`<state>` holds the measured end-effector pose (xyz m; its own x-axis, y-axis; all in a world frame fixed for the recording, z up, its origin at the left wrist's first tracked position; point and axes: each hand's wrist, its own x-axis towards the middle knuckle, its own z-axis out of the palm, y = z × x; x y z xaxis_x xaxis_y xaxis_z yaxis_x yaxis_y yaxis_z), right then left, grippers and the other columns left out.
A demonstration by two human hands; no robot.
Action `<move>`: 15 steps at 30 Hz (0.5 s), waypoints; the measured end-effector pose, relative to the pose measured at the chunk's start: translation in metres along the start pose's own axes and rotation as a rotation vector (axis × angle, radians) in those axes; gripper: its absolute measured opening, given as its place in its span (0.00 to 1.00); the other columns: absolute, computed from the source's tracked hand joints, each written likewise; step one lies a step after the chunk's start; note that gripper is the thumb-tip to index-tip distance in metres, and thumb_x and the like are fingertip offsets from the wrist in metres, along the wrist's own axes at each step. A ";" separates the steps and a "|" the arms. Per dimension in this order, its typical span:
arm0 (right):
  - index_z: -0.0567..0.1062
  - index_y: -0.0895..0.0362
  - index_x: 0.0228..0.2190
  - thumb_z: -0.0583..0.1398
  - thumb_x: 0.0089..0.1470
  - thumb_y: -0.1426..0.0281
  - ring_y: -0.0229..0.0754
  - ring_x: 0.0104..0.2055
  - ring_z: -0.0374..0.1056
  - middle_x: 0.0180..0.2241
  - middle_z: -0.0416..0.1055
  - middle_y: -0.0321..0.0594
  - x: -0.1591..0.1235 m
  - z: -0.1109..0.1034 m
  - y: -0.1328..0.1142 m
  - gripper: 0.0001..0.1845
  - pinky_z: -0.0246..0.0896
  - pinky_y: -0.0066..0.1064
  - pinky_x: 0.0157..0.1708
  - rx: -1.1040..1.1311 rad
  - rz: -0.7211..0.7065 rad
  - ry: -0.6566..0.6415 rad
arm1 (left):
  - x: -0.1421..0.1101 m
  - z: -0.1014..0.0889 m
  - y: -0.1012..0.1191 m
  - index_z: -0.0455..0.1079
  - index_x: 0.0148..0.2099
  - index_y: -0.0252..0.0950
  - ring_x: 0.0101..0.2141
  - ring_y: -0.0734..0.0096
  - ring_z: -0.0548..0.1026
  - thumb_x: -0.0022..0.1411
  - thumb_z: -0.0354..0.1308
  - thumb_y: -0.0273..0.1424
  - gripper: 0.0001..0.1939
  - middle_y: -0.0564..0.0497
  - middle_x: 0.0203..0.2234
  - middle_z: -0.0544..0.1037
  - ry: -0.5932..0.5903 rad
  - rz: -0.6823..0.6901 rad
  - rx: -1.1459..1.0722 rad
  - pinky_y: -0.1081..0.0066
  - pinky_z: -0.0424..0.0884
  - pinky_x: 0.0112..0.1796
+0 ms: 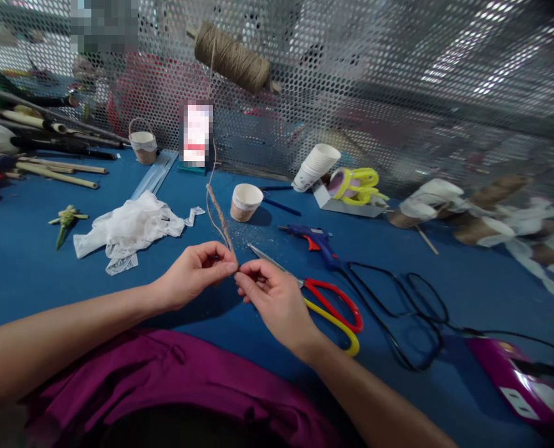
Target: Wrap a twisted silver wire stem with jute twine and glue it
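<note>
My left hand [202, 270] pinches the lower end of a thin rod wrapped in jute twine [220, 216], which slants up and away over the table. Right beside those fingertips, my right hand [270, 292] is closed in a pinch at the same end; the fingers hide most of what lies between them. A loose strand of twine runs from the rod up to a twine spool [231, 57] mounted on the mesh. Beyond the hands stands a small paper cup [246, 203] with a twine-covered lower part. Scissors [333, 305] with red and yellow handles lie beside and partly behind my right hand.
A blue glue gun [312, 239] trails its black cable to a purple power strip [515, 379]. White lace [134, 227] is heaped at left, near a handled cup [143, 147]. Stacked cups [317, 167] and yellow tape dispenser [354, 185] stand before the perforated metal screen [375, 93].
</note>
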<state>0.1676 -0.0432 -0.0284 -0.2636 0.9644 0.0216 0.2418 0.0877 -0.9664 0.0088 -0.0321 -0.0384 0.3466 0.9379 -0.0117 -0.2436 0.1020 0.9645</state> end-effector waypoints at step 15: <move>0.69 0.58 0.24 0.61 0.47 0.68 0.29 0.19 0.60 0.20 0.65 0.31 0.001 -0.004 -0.003 0.07 0.54 0.22 0.17 0.481 0.210 -0.250 | 0.000 0.000 0.001 0.65 0.30 0.32 0.19 0.83 0.60 0.50 0.62 0.32 0.10 0.57 0.19 0.67 -0.062 -0.067 -0.100 0.77 0.53 0.22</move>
<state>0.1702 -0.0413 -0.0247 -0.4828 0.8553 -0.1878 -0.1232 -0.2786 -0.9525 0.0082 -0.0323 -0.0380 0.4192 0.9062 -0.0557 -0.3058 0.1987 0.9311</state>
